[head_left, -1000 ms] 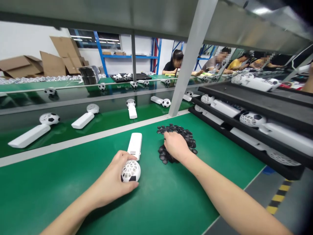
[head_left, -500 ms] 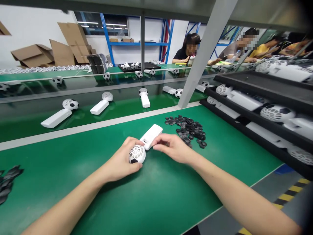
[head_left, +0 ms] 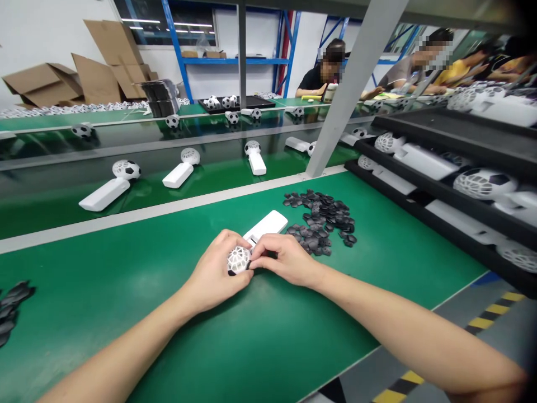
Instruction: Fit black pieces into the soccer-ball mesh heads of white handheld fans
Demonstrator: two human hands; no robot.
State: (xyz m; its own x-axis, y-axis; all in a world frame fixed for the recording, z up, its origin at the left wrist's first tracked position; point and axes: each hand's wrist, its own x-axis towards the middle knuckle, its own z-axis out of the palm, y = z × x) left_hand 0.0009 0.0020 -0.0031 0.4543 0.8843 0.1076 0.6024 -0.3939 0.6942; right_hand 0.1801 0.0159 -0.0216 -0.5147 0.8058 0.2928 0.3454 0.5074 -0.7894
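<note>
Across the smooth green tabletop (head_left: 302, 341), my left hand (head_left: 216, 274) curls around a round white lattice ball with black patches (head_left: 239, 258), fingers over its far side and thumb along its near side, probably to steady it while leaving the openwork face uncovered. My right hand (head_left: 289, 261) sits at three o'clock of the ball, thumb and forefinger pinched at its edge on what looks like a small black piece (head_left: 248, 265); whether that piece touches the ball I cannot tell. The flat white oblong handle (head_left: 268, 225) lies at one o'clock, likely pointed away so both hands fit around the ball. A loose heap of dark flat pieces (head_left: 331, 215) lies at two o'clock, within easy reach, I judge. The ball itself lies within my left hand's curve, right at my right fingertips.
</note>
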